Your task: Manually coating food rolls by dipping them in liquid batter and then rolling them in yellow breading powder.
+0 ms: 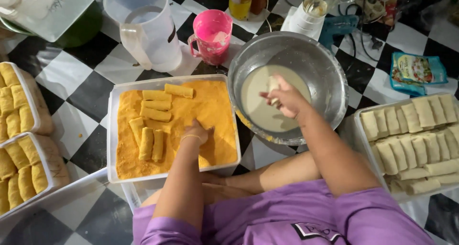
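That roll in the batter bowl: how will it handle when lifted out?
The roll in the right hand is coated with wet batter, so it is probably slippery and drippy. It looks like a thin wrapper around filling, so likely soft and prone to sagging or tearing if squeezed. Probably light.

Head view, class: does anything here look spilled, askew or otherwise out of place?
Only small things. Yellow crumbs and batter streak the outer rim of the steel bowl on its side towards the crumb tray, and the pink mug is smeared inside. The breaded rolls in the crumbs lie in loose rows at mixed angles. No tipped containers.
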